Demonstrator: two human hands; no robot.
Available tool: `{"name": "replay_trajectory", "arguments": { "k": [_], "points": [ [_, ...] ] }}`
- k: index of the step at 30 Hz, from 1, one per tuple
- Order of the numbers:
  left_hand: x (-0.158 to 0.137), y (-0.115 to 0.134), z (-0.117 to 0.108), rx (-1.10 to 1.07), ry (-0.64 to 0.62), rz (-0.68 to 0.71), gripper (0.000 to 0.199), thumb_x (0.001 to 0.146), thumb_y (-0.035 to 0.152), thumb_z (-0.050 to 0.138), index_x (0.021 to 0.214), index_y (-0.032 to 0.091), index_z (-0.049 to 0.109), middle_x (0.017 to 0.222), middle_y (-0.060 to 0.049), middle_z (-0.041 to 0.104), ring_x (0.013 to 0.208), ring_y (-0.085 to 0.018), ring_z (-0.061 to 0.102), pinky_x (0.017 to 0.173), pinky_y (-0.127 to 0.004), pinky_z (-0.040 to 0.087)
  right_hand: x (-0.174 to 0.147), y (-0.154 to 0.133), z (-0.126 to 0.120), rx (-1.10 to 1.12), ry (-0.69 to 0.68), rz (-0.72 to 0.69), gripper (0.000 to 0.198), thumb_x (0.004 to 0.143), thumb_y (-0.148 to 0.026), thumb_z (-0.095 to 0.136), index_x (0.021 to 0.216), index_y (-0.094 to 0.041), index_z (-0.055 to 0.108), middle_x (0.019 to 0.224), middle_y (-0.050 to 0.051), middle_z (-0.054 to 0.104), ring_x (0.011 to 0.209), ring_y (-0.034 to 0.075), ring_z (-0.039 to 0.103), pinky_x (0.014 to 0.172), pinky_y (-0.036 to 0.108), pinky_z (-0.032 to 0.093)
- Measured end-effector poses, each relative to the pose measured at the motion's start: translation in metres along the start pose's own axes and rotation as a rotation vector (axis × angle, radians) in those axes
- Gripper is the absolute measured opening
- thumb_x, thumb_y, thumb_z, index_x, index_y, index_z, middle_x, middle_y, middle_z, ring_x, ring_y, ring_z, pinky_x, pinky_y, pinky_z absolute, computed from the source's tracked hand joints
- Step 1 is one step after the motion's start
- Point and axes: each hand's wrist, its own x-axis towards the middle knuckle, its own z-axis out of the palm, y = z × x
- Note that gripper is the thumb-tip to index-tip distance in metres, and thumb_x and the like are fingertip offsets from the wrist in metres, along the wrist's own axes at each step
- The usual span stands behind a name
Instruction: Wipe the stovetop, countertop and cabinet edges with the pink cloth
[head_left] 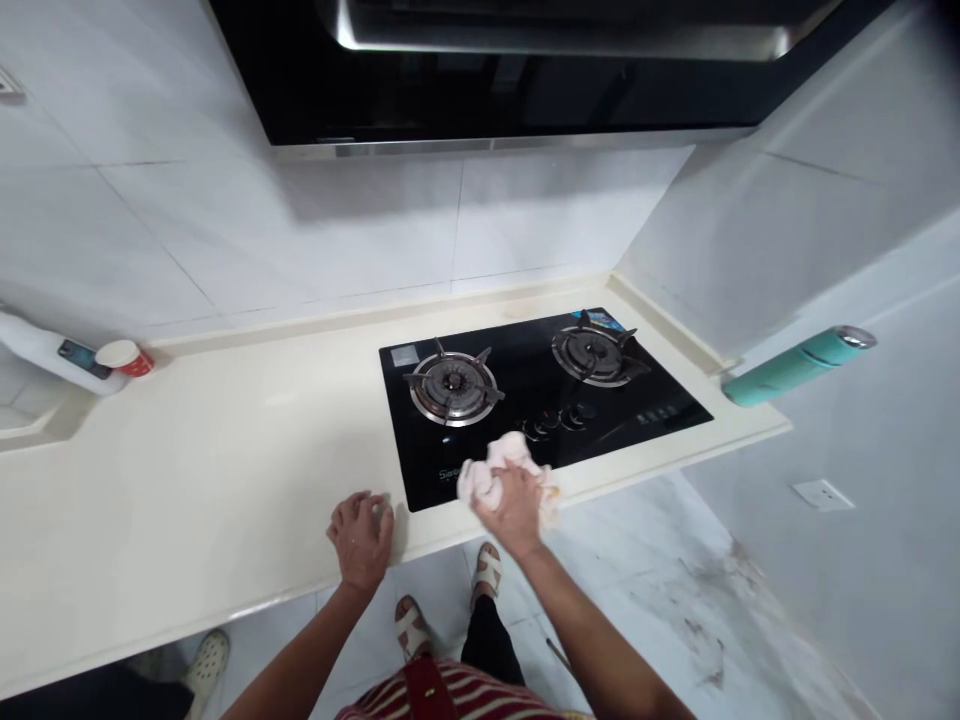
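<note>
Evidently the step in hand is a wipe-down of the hob (420,460), judging by the pale cloth (517,447) bunched under the R hand (516,510). Grip there: closed on the cloth, fingers pressing from above, w/ loose folds sticking out both sides. Cloth's at the hob's front edge, approx mid-width, partly over the black glass & partly over the cream strip of countertop (285,440) in front; its edges look a bit blurred. It hides the end of the printed logo and sits just short of the control knobs (551,420). L hand (361,535) rests on the countertop nr its front edge, just L of the hob, fingers loosely bent, nothing visible in it, so prob just a brace. Can't tell how clean the glass is under the cloth. As for the next move, I'd say it calls for flat, even pressure along the front strip, then care around the knobs, so none gets turned, & around the pan supports on the left burner (454,383) and right burner (595,352), where folds could snag. Teal flask (795,368) stands beyond the hob's R end, well apart from the cloth.
</note>
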Motion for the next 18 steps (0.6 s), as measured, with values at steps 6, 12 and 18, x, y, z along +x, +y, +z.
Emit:
{"name": "replay_trajectory", "arguments": {
  "k": [6,12,18],
  "points": [
    [0.013,-0.004,-0.013,-0.506,0.003,-0.236,0.03,0.082,0.047,0.058,0.091,0.022,0.071,0.106,-0.009,0.068,0.116,-0.029,0.055,0.107,-0.048,0.038,-0.054,-0.109,0.024,0.186,-0.556,-0.386,0.055,0.064,-0.036,0.079,0.115,-0.021,0.064,0.131,0.009,0.062,0.123,0.031,0.047,0.106,0.047,0.031],
    [0.012,-0.036,-0.057,-0.767,-0.005,-0.518,0.05,0.075,0.063,0.059,0.097,0.018,0.065,0.095,-0.006,0.071,0.088,-0.022,0.067,0.073,-0.033,0.051,-0.078,-0.124,0.017,0.743,-0.901,-0.054,0.043,0.066,-0.046,0.08,0.1,-0.022,0.068,0.113,0.005,0.068,0.112,0.027,0.059,0.102,0.04,0.041],
    [-0.02,-0.053,-0.082,-1.014,-0.001,-0.767,0.056,0.057,0.057,0.078,0.094,0.018,0.066,0.087,-0.001,0.069,0.077,-0.019,0.067,0.068,-0.031,0.05,-0.059,-0.093,-0.01,1.197,-0.681,0.382,0.056,0.076,-0.06,0.064,0.116,-0.022,0.057,0.105,0.006,0.069,0.099,0.027,0.065,0.085,0.039,0.053]
  ]
}}
